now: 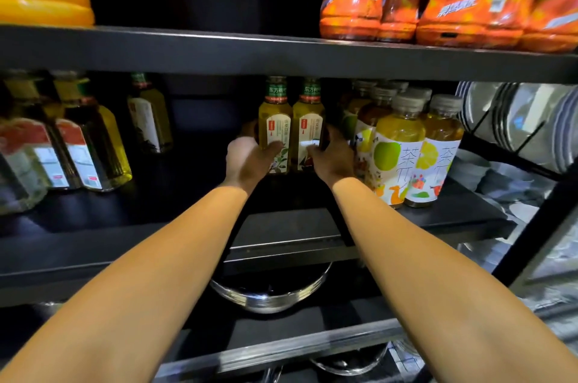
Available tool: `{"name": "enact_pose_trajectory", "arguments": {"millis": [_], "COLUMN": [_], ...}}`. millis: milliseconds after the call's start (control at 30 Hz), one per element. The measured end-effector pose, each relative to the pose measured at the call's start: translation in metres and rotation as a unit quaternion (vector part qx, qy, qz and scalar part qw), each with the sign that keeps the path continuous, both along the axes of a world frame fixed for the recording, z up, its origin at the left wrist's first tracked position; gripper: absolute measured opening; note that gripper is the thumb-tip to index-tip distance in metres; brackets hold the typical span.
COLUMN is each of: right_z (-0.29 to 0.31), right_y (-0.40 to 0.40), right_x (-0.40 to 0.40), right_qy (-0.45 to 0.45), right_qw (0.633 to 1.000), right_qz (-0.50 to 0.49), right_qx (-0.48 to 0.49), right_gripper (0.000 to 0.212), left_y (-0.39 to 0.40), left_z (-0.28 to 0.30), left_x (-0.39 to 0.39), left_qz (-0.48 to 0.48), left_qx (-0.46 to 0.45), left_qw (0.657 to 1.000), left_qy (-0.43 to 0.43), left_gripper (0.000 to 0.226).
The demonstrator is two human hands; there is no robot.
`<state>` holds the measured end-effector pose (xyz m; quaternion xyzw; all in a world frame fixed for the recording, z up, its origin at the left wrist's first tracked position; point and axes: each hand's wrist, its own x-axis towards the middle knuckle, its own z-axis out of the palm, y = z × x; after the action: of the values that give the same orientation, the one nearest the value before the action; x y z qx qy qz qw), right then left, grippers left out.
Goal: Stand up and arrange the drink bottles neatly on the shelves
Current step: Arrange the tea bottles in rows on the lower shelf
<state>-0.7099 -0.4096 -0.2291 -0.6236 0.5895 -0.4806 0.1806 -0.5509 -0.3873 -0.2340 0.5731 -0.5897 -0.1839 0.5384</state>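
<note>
On the dark middle shelf (125,210), the left hand (247,160) and right hand (333,157) each grip one of two upright yellow-green tea bottles (275,132), fingers wrapped around the white lower labels; green neck bands read 东方树叶. Just right, yellow bottles with white caps (403,145) read 茶π.

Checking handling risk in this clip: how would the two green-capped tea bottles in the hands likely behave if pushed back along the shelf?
The left tea bottle and right tea bottle look full, so probably fairly heavy. Tall and narrow, they might tip if pushed high. Each hand, left and right, wraps low, which likely steadies them.
</note>
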Motion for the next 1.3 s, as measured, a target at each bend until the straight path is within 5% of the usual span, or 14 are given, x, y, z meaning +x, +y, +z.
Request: {"name": "enact_pose_trajectory", "arguments": {"millis": [200,400,600,767,867,1000,1100,1300], "right_z": [-0.009,0.000,0.017,0.031,0.031,0.024,0.025,0.017], "right_y": [0.039,0.082,0.088,0.075,0.069,0.067,0.086,0.117], "right_x": [0.014,0.107,0.225,0.286,0.307,0.322,0.312,0.274], "right_qy": [-0.006,-0.048,-0.033,-0.022,-0.007,-0.030,-0.043,-0.053], "right_qw": [0.995,0.994,0.976,0.970,0.963,0.963,0.964,0.968], "right_qz": [-0.061,0.088,0.213,0.241,0.262,0.253,0.255,0.234], "right_qx": [-0.080,-0.040,0.016,0.013,0.066,0.093,0.055,0.067], "right_gripper": [0.052,0.041,0.053,0.066,0.048,0.088,0.076,0.078], "left_y": [0.029,0.124,0.206,0.212,0.195,0.166,0.143,0.118], "left_z": [0.009,0.000,0.005,0.005,0.002,0.006,0.014,0.011], "left_x": [0.027,0.124,0.242,0.303,0.313,0.311,0.301,0.301], "left_qz": [0.041,0.136,0.338,0.370,0.333,0.297,0.314,0.329], "left_qx": [0.021,0.006,0.027,0.052,0.058,0.020,0.028,0.005], "left_qw": [0.998,0.989,0.917,0.917,0.936,0.953,0.949,0.944], "left_qy": [-0.040,-0.051,-0.208,-0.142,-0.099,-0.052,-0.013,0.039], "left_gripper": [0.058,0.046,0.042,0.057,0.075,0.085,0.093,0.070]}}
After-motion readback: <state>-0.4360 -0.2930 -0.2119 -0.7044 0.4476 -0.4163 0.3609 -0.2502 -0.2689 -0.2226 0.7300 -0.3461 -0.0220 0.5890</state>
